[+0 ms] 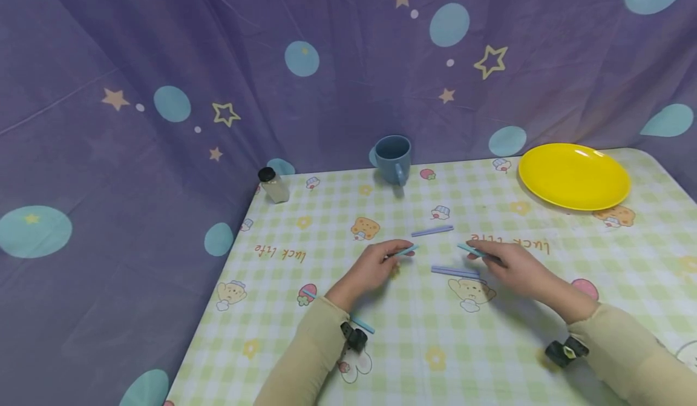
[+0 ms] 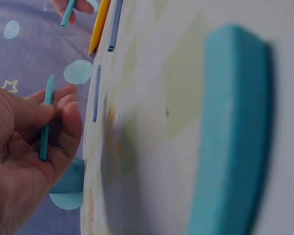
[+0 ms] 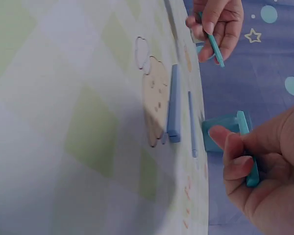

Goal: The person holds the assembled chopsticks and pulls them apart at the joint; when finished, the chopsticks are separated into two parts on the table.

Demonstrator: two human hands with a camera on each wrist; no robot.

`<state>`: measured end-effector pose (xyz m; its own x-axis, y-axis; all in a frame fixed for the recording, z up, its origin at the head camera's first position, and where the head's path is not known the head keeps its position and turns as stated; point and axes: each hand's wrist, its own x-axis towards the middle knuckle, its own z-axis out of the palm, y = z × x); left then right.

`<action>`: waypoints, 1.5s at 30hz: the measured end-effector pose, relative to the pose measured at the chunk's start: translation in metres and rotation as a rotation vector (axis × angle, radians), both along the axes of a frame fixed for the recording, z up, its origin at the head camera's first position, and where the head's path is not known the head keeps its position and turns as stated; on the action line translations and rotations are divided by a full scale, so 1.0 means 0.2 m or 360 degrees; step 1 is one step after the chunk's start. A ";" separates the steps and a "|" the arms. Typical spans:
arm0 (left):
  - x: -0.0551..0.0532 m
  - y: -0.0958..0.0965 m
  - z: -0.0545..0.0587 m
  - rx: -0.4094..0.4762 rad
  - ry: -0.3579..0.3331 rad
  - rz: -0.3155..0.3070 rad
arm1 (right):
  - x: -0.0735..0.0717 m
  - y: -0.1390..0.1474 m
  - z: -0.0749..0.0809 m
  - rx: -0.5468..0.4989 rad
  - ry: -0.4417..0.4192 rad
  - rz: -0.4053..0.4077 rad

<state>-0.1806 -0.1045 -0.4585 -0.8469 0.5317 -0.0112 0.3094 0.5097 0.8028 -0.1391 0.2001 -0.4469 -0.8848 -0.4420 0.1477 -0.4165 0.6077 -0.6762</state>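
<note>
- The left hand [image 1: 376, 267] has its thumb and fingers clamped on a turquoise stick [image 1: 408, 250]; the left wrist view shows the thumb laid across its middle, a hold that probably balances it and leaves both ends free.
- The right hand [image 1: 514, 268] pinches another turquoise stick [image 1: 464, 248], fingers curled round it; the end toward the other hand sticks out clear, perhaps so that end can be steered.
- Both held sticks are raised off the cloth, their near ends facing each other across a gap, which seems to suit working with the two as a matched pair.
- Between the hands, a near blue stick [image 1: 455, 272] lies flat beside the right hand; whether it is one piece or two side by side I cannot tell. A far blue stick [image 1: 432, 231] lies just beyond the gap, likely within easy reach of either hand.
- A third turquoise stick [image 1: 363, 325] rests on the checked tablecloth [image 1: 405, 357], partly hidden under the left forearm.
- Farther out, a blue mug [image 1: 393, 159], a black-lidded jar [image 1: 274, 186] and a yellow plate [image 1: 574, 176] stand along the back edge, presumably there to leave the middle free for handwork.
</note>
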 end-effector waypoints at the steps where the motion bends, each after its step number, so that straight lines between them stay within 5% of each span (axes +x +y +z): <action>1: -0.01 0.00 0.00 0.0025 -0.0022 0.0019 | 0.00 0.00 -0.01 0.0001 0.0014 -0.0020; 6: -0.05 0.03 -0.02 0.0111 -0.0063 0.0187 | -0.02 -0.01 -0.04 0.0009 0.0026 -0.0128; 14: -0.11 0.11 -0.03 -0.0037 0.0095 0.0418 | -0.03 -0.05 -0.07 -0.0006 -0.0028 -0.0300; 20: -0.15 0.18 -0.03 -0.0083 0.0077 0.0529 | -0.05 -0.09 -0.09 -0.0045 -0.0054 -0.0387; 45: -0.28 0.37 -0.06 -0.0463 0.0175 0.0630 | -0.09 -0.15 -0.16 0.0033 -0.0190 -0.0455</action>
